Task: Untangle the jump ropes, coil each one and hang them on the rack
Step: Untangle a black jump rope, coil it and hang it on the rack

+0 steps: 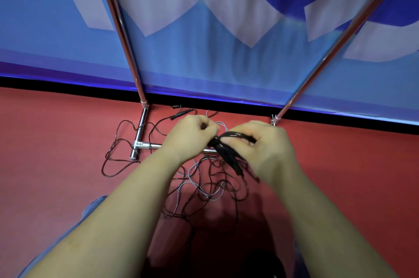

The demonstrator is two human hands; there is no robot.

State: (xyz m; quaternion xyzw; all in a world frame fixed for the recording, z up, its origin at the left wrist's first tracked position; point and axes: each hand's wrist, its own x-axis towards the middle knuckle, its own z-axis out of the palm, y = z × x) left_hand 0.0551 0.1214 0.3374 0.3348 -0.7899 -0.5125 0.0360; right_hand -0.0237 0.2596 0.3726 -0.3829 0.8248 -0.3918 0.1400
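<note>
**Both hands on a black bundle above the tangle**

A blue-and-white banner point(204, 28) fills the upper half, its black lower edge meeting the red floor point(56, 141). In front of it stands the chrome rack point(140, 139): two poles slant up and apart, and a low crossbar on the floor runs behind the hands.

Loose ropes point(210, 187), dark and pale grey, sprawl on the floor beneath and between the forearms, crossing the crossbar. One dark loop point(113, 157) trails left past the rack's foot. Open floor lies to the far left and right of the tangle.

The right hand point(267, 148) grips a coiled black bundle point(229, 148), its strands hanging down from the fist. The left hand point(192, 132), just beside it, has its fingers curled, pinching the bundle's end. Two black handles point(181, 114) lie near the banner's edge, beyond the hands.
</note>
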